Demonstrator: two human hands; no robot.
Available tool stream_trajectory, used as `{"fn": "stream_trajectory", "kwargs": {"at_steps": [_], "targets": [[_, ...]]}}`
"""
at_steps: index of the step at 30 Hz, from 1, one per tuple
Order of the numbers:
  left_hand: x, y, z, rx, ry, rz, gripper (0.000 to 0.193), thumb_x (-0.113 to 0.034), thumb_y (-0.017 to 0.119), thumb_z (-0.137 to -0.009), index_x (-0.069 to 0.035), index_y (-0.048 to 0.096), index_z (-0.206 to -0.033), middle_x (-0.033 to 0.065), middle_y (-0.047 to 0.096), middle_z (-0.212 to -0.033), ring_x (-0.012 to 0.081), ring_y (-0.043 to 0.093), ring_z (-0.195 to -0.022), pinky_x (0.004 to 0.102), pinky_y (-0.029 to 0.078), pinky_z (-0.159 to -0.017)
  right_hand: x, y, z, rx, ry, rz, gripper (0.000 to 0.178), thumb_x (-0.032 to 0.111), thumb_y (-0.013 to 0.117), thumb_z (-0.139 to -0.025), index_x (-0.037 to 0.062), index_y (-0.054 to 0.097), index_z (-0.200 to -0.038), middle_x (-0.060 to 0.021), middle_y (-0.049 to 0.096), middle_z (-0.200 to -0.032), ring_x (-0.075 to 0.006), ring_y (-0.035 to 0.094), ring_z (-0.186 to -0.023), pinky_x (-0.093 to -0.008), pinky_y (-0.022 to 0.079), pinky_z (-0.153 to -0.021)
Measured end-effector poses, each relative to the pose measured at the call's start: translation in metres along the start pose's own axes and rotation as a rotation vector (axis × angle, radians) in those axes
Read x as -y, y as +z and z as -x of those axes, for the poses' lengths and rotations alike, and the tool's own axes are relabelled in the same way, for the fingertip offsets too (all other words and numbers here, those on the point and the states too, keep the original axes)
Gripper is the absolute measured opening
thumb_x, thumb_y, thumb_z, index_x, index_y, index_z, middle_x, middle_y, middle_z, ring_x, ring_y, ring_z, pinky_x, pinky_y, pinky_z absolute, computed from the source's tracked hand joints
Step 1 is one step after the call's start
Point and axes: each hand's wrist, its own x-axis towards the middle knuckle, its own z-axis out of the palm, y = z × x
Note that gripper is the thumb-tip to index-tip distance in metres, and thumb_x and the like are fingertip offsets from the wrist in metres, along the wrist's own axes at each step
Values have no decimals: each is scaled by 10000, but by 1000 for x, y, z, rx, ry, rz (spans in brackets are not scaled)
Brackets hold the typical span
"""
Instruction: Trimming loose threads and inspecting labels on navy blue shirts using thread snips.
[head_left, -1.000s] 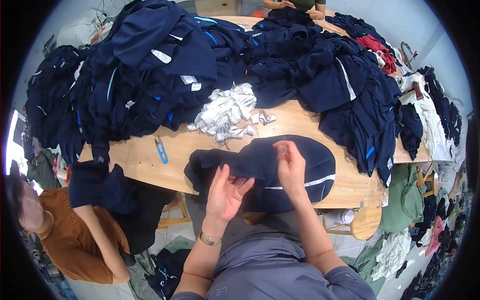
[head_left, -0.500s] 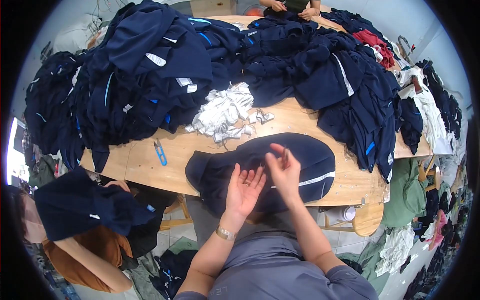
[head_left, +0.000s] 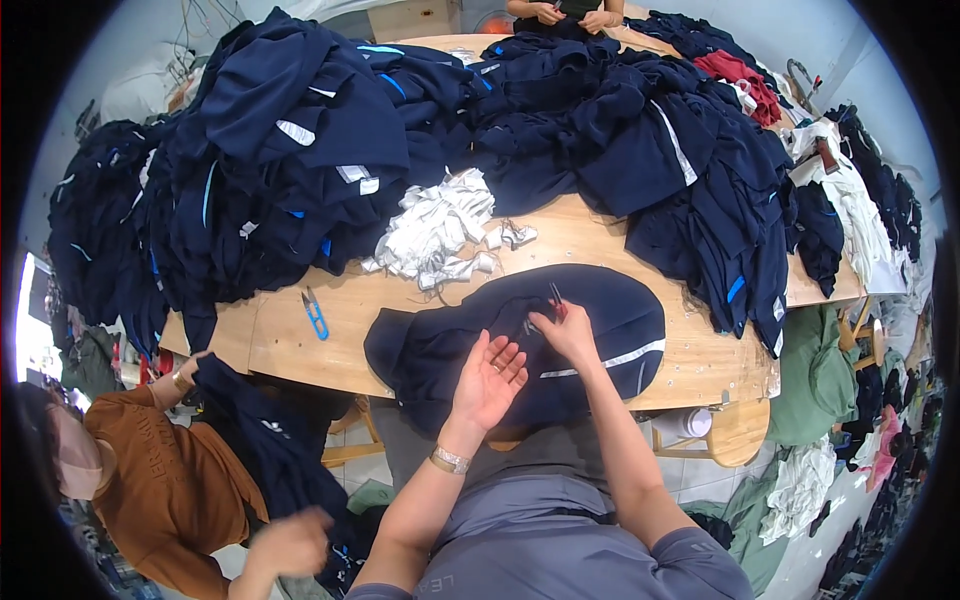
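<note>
A dark navy garment piece (head_left: 615, 310) with a white stripe lies spread on the table in front of me. My left hand (head_left: 488, 385) is held palm up over its near part, fingers stretched and nothing in it. Above the middle of the cloth, my right hand (head_left: 572, 338) grips small red-handled thread snips (head_left: 557, 300), blades pointing away from me. Between the hands is a small rumpled spot with light bits on the cloth, too small to make out.
Blue-handled snips (head_left: 316, 315) lie on the wooden table (head_left: 260, 325) to the left. Beyond the garment sits a heap of white fabric scraps (head_left: 435, 225). Large navy garment piles (head_left: 280, 130) cover the far side. Two people work nearby, one at left in brown (head_left: 170, 480), one across.
My right hand has turned over and brought the snips forward; my left hand stays nearly in place, palm up. The person at left has lowered the navy garment.
</note>
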Motion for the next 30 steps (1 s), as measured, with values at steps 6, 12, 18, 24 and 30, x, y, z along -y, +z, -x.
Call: {"fn": "stream_trajectory", "kwargs": {"at_steps": [6,12,18,24,30], "targets": [[-15,20,19,45,41,-8,346,-413,587,-864,-87,582,-978,47,609,-903,161,597,-843,267,492,-670,63,-10,38,-160,-469,-255,325,-23,615,-723,97,662,-1021,-52,483,-571,-118,462,-469,-242,410,-484],[-29,30,34,356,-14,205,304,-313,519,-920,-28,588,-999,67,634,-935,174,613,-929,242,536,-638,75,-32,46,-134,-898,17,376,-27,633,-696,88,647,-1054,-97,589,-644,-203,541,-494,-267,451,-499],[-18,47,39,244,480,-104,230,-171,455,-952,-5,597,-1025,106,625,-1046,194,599,-1002,351,482,-940,85,-30,62,-28,-341,-507,269,-5,612,-788,60,657,-1045,60,429,-542,7,306,-466,-181,233,-423],[2,31,35,252,661,-247,150,-60,515,-912,6,614,-1004,82,627,-1024,148,590,-937,307,474,-887,122,-11,73,0,-190,-551,274,63,673,-809,-2,632,-1072,90,482,-658,20,352,-557,-147,268,-473],[6,40,41,310,738,-189,188,-108,483,-938,18,605,-871,81,617,-938,136,575,-897,353,465,-903,109,8,74,-159,-319,-582,136,59,614,-862,-16,637,-974,40,565,-699,3,449,-618,-160,357,-520]]}}
